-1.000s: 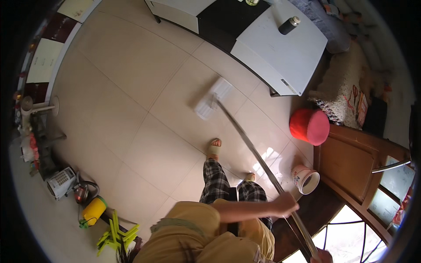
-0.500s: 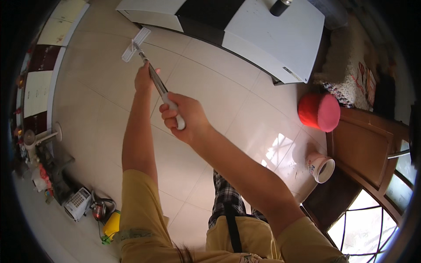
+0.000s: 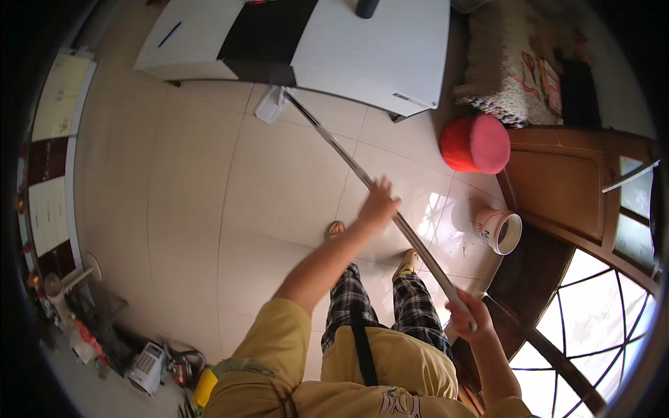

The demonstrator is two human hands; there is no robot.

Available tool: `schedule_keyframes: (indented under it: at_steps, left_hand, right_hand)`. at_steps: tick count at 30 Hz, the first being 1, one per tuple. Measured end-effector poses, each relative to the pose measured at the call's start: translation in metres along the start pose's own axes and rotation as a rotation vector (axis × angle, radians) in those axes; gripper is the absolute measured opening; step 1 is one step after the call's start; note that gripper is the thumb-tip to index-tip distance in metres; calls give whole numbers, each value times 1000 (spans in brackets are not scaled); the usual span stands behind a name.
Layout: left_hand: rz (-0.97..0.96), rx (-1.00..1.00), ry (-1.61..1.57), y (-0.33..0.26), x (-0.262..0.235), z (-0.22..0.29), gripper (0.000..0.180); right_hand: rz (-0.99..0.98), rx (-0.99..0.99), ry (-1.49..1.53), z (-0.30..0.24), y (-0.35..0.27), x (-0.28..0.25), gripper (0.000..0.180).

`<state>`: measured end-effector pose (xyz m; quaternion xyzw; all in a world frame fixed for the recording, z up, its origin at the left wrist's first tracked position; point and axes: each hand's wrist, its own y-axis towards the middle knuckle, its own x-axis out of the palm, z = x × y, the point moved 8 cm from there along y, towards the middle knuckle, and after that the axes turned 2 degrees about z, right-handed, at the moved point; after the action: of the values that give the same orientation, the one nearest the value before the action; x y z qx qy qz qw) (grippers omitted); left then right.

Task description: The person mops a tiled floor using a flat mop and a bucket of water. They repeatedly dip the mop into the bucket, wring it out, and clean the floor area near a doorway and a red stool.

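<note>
A flat mop (image 3: pixel 333 141) runs slantwise across the picture on its long metal pole. Its white flat head (image 3: pixel 269 107) lies on the tiled floor at the front lower edge of the white and black table, partly under it. My left hand (image 3: pixel 380 204) is around the middle of the pole, some fingertips raised and slightly blurred. Low on the right, close to my body, my right hand (image 3: pixel 470 318) grips the top end of the handle.
The long table (image 3: pixel 369 52) stands ahead, with a dark cylinder (image 3: pixel 366 8) on it. To the right are a red stool (image 3: pixel 474 144), a white bucket (image 3: pixel 499 230) and a wooden door (image 3: pixel 557 167). A fan (image 3: pixel 77 275) and small appliances (image 3: pixel 146 369) line the left.
The mop head has moved right and under the table's edge. My right hand has drawn back toward my lower right; my left hand has come nearer, now mid-pole. The view has shifted.
</note>
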<state>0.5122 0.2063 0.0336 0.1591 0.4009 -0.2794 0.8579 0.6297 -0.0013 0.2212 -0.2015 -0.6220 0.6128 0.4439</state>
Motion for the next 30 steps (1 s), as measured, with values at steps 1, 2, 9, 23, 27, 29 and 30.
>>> schedule_keyframes:
  at_steps: [1,2,9,23,27,29,30]
  left_hand:
    - [-66,54,-14,2,10,37,24]
    - [-98,74,-83,2,8,67,19]
    - [-370,303,-283,-26,53,217,9]
    - [-750,676,-567,-130,123,478,3]
    - [-668,697,-570,-116,91,491,8]
    - [-582,677,-504,-103,93,478,10]
    - [-550,670,-463,-92,92,475,13]
  right_hand:
    - [-23,-11,99,4,-22,-20,25]
    - [-45,-17,194,7,-45,-39,23]
    - [-87,9,563,57,-151,-97,23]
    - [150,-250,557,156,-322,-180,28]
    - [316,-361,250,129,-360,-177,38]
    - [271,-384,229,108,-350,-208,37]
    - [263,-395,177,98,-344,-219,35]
